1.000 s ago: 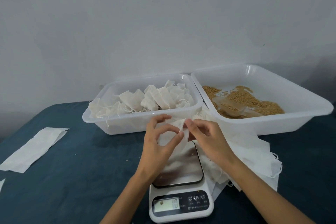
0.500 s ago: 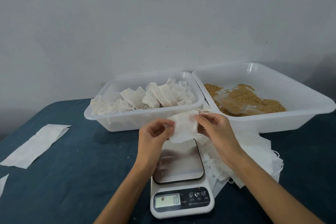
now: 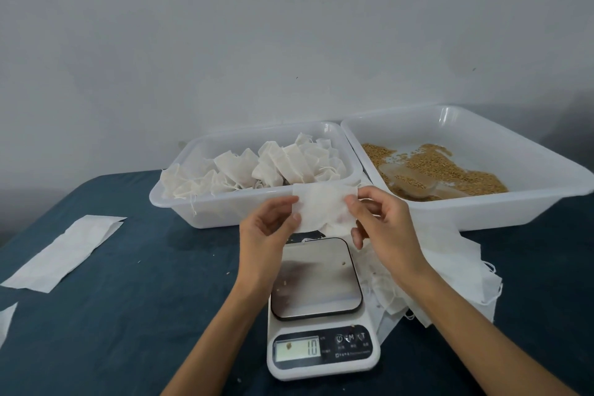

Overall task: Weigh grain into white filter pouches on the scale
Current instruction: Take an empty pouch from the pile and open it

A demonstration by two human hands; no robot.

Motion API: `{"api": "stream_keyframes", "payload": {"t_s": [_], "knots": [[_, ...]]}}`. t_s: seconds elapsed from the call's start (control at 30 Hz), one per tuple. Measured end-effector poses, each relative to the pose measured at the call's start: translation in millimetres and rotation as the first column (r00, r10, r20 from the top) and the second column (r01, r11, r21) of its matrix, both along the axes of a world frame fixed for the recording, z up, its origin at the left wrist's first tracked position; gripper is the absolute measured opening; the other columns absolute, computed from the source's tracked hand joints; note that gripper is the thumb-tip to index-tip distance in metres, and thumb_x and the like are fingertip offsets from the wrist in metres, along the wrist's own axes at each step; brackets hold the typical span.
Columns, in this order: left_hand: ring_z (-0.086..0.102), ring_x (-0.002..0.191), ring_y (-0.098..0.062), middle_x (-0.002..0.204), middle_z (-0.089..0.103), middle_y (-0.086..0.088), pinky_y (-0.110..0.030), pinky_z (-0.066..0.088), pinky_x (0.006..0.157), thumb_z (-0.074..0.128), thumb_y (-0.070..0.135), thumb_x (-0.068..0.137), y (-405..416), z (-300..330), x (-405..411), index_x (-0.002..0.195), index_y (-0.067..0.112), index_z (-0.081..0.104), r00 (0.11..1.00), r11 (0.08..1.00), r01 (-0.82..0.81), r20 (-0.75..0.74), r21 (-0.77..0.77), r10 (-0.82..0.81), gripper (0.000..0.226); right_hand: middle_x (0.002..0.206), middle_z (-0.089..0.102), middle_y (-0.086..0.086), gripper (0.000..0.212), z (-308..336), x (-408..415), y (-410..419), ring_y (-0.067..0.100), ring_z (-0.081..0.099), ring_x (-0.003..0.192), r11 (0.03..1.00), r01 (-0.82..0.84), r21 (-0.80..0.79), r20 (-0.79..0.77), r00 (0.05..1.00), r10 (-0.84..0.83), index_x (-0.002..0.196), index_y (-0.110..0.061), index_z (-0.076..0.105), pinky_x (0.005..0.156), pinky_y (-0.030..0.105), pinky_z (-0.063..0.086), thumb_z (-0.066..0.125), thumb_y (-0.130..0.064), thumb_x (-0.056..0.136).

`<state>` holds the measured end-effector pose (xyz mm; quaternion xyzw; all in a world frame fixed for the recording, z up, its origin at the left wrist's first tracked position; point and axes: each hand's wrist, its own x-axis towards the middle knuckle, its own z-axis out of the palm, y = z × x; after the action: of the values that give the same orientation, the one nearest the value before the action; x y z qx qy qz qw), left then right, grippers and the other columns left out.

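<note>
An empty white filter pouch [image 3: 323, 207] is stretched flat in the air above the far edge of the scale. My left hand [image 3: 268, 230] pinches its left edge and my right hand [image 3: 382, 222] pinches its right edge. The white digital scale [image 3: 316, 354] stands below with a bare steel platform [image 3: 316, 280] carrying a few stray grains; its display reads 10. Brown grain [image 3: 450, 170] lies in the right white tray [image 3: 501, 212] with a clear scoop [image 3: 414, 183] half buried in it.
The left white tray [image 3: 225, 212] holds several filled, tied pouches [image 3: 257, 167]. A heap of empty pouches [image 3: 450, 273] lies right of the scale under my right forearm. A long white paper strip [image 3: 64, 254] lies at the left on the dark blue tabletop [image 3: 144, 299].
Both hands have lifted the pouch up from the scale platform and pulled it out flat between them. The scale display stays at 10.
</note>
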<state>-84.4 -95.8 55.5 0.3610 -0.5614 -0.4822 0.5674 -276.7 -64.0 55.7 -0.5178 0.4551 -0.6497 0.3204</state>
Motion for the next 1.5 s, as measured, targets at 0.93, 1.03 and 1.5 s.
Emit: {"api": "stream_keyframes", "payload": {"t_s": [0.93, 1.03, 1.5], "knots": [[0.068, 0.089, -0.028, 0.098, 0.078, -0.009, -0.051, 0.058, 0.089, 0.070, 0.003, 0.097, -4, 5, 7, 0.106, 0.016, 0.081, 0.998, 0.991, -0.008, -0.068, 0.133, 0.017, 0.020, 0.046, 0.043, 0.004, 0.045, 10, 7, 15, 0.028, 0.069, 0.046, 0.998, -0.063, 0.011, -0.225, 0.972, 0.064, 0.058, -0.024, 0.051, 0.038, 0.035, 0.039, 0.064, -0.040, 0.097], [0.069, 0.092, -0.024, 0.104, 0.077, -0.006, -0.030, 0.058, 0.079, 0.074, 0.016, 0.096, 1, 11, 9, 0.110, 0.023, 0.079, 0.997, 0.997, -0.074, 0.018, 0.005, 0.074, 0.016, 0.053, 0.038, 0.015, 0.049, 11, 2, 14, 0.030, 0.070, 0.048, 0.994, -0.095, 0.048, -0.226, 0.969, 0.103, 0.063, -0.013, 0.046, 0.040, 0.041, 0.036, 0.060, -0.044, 0.099], [0.066, 0.099, -0.014, 0.105, 0.069, 0.014, -0.030, 0.055, 0.083, 0.068, 0.007, 0.087, 28, 10, -8, 0.120, 0.036, 0.061, 0.876, 0.951, 0.236, 0.467, -0.200, -0.119, 0.044, 0.094, 0.078, -0.006, 0.090, 111, 1, 24, 0.029, 0.072, 0.055, 0.860, -0.263, 0.437, -0.587, 0.641, 0.494, 0.102, -0.020, 0.075, 0.052, 0.031, 0.051, 0.024, -0.090, 0.078]]}}
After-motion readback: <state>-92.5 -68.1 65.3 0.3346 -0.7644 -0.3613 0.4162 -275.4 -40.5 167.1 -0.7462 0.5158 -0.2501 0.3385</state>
